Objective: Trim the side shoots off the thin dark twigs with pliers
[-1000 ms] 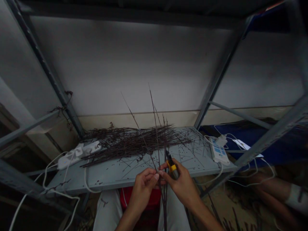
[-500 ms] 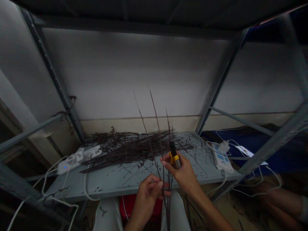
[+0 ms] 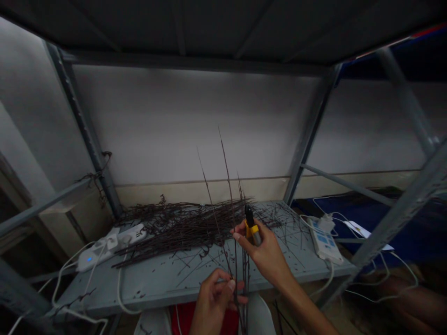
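**Two hands hold a few thin twigs upright over a grey metal shelf**

Seen from the person's own head, looking down and forward. The left hand (image 3: 214, 302), low in the middle of the view, pinches a bundle of twigs (image 3: 246, 272) between thumb and fingertips. The twigs are thin, dark and bare. They stand nearly upright, and their tips fan out above the shelf and show against the pale wall (image 3: 195, 125).

The right hand (image 3: 267, 256) is just above and to the right of the left one. It is clenched around a small hand tool (image 3: 250, 227) with a yellow and black body, whose dark tip points upward. Its thumb and forefinger reach toward the upright twigs; whether they touch cannot be told.

Behind the hands lies a grey shelf (image 3: 167, 274) of a metal rack. A loose pile of twigs (image 3: 178, 225) of the same kind is spread across its far half, with scattered bits around it. A white power strip (image 3: 104, 242) with a small blue light sits at the shelf's left end. A second power strip (image 3: 324, 238), with blue markings, sits at the right end. White cables (image 3: 120, 288) trail from both over the shelf edge. Slanted grey rack uprights (image 3: 82, 125) frame the view on either side.
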Action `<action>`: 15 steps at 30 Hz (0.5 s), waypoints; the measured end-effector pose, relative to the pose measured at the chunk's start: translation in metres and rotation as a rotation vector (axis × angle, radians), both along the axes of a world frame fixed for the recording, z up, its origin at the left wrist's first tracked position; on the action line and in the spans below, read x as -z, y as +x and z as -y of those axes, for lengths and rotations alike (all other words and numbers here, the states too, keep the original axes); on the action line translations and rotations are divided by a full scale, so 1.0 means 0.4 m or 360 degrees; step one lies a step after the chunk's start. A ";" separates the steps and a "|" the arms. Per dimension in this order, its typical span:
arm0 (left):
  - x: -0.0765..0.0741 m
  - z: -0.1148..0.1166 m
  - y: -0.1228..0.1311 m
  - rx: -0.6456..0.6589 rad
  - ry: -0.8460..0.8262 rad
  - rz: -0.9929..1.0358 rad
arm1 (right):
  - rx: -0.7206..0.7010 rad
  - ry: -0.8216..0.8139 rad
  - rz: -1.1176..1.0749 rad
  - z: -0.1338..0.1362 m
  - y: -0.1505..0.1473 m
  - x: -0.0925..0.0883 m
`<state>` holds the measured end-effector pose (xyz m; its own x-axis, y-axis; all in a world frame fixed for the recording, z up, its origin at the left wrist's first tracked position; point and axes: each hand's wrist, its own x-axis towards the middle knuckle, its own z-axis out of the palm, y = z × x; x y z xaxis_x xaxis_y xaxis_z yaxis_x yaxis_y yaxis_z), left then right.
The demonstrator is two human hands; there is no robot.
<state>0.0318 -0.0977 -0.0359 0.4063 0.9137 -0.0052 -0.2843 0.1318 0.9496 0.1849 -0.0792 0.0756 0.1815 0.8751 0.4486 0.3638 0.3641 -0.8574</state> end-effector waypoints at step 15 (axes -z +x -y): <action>0.050 -0.020 0.029 -0.0082 -0.0148 -0.0020 | 0.0003 0.0053 0.0022 -0.009 0.000 -0.062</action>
